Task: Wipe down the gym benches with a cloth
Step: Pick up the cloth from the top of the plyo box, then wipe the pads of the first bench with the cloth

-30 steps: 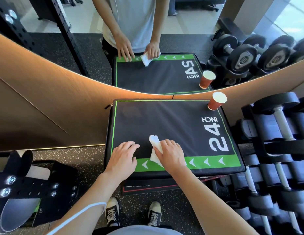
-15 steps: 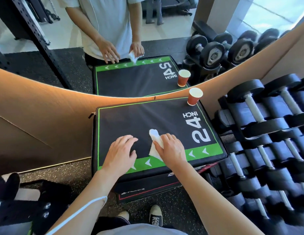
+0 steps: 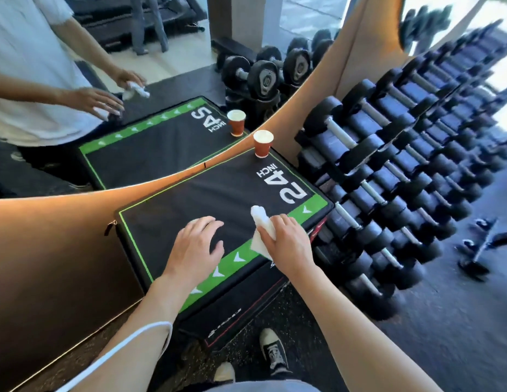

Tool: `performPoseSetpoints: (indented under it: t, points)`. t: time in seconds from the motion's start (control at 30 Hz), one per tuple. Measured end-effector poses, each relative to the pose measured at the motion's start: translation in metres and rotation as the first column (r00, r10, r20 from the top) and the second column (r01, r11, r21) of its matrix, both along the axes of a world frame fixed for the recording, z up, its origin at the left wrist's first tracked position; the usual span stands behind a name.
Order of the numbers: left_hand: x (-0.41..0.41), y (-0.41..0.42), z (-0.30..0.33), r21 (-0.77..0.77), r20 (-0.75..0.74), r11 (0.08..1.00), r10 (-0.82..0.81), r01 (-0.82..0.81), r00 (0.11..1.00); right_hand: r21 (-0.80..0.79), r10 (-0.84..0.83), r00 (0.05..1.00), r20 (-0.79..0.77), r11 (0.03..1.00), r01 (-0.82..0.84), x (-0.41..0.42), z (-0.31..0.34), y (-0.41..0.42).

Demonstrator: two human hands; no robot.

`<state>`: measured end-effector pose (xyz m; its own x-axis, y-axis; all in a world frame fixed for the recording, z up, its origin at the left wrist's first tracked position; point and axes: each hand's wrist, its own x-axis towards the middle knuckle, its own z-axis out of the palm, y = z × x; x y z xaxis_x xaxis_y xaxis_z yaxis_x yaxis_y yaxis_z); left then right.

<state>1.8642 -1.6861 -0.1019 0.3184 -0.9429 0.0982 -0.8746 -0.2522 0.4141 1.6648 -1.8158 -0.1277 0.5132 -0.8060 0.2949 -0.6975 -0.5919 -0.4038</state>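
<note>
Now both hands are down on the box (image 3: 190,193), the black padded top with its green border and "24 INCH" printed in white. Left hand (image 3: 196,247) lies flat on the black surface, fingers spread wide and straight, holding nothing, with the wrist over the green arrow strip at the near edge. Right hand (image 3: 286,242) sits just beside it at 3 o'clock, fingers curled over the cloth (image 3: 260,226), pressing it onto the top. That cloth is white and crumpled; one end pokes out past the fingertips toward 12 o'clock, the other end spills out by the thumb onto the green strip. Up at the box's far corner, around 1 o'clock from the hands, a paper cup (image 3: 263,143) stands upright, well apart from the cloth. Directly behind the box runs a mirror (image 3: 161,80), doubling the box, the cup and the person. Over at 3 o'clock a rack of dumbbells (image 3: 388,176) stands close beside the box. Down at 6 o'clock, a shoe (image 3: 275,352) shows on the speckled floor (image 3: 303,321).
</note>
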Motion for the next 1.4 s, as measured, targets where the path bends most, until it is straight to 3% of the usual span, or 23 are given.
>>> performPoseSetpoints:
  t: [0.47,0.77,1.0,1.2,1.4]
  points:
    - [-0.105,0.007,0.014,-0.067,-0.020,0.918,-0.393,0.391,0.919,-0.038,-0.436,0.900,-0.007,0.899,0.436,-0.150,0.013,0.109]
    - [-0.249,0.031,0.019,-0.149,-0.029,0.816,-0.569,0.559,0.822,-0.030,-0.601,0.799,-0.003,0.799,0.600,-0.302,0.025,0.187]
    - [-0.399,0.100,0.017,-0.138,-0.082,0.764,-0.643,0.631,0.761,-0.028,-0.710,0.704,-0.009,0.704,0.710,-0.455,0.017,0.280]
    - [-0.494,0.157,0.011,-0.094,-0.092,0.677,-0.736,0.730,0.671,0.017,-0.788,0.615,0.012,0.615,0.788,-0.539,0.006,0.357]
    - [-0.551,0.181,0.016,-0.077,-0.055,0.521,-0.853,0.850,0.518,0.028,-0.880,0.473,0.050,0.475,0.880,-0.579,0.003,0.414]
